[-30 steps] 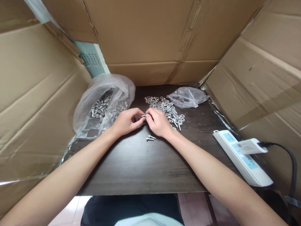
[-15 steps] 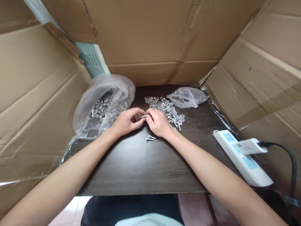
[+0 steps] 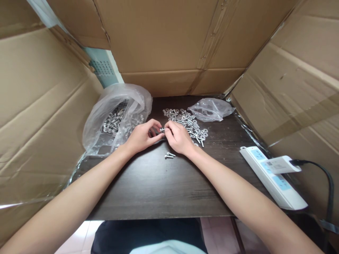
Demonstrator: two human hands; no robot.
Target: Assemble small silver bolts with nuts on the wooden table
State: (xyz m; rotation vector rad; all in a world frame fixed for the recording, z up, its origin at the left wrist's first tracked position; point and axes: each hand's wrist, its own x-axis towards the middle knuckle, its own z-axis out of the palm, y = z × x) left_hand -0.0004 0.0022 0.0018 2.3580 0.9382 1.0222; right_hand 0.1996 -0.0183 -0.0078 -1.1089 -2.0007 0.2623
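Note:
Over the middle of the table, my right hand point(image 3: 177, 135) pinches a small silver bolt point(image 3: 162, 130) between thumb and fingers. A wider ring-like part shows on the bolt, though too small to make out well. My left hand point(image 3: 144, 135) curls around the bolt's left end, thumb below and fingers above it; its exact contact is hard to see. Two loose bolts point(image 3: 169, 155) lie on the table just below my hands. Behind my right hand spreads a pile of bolts, nuts and flat washers point(image 3: 194, 127), partly covered by that hand.
An open clear plastic bag point(image 3: 91, 123) of metal fasteners point(image 3: 114, 121) stands at the left. A crumpled plastic bag point(image 3: 212, 108) lies at the back right. A white power strip point(image 3: 275, 180) with a plugged-in adapter point(image 3: 282, 164) is at the right. Cardboard walls point(image 3: 169, 38) enclose the dark table point(image 3: 148, 187).
The fingers of my left hand have parted slightly, and more of the bolt shows between my hands. The loose bolts and the pile have not moved.

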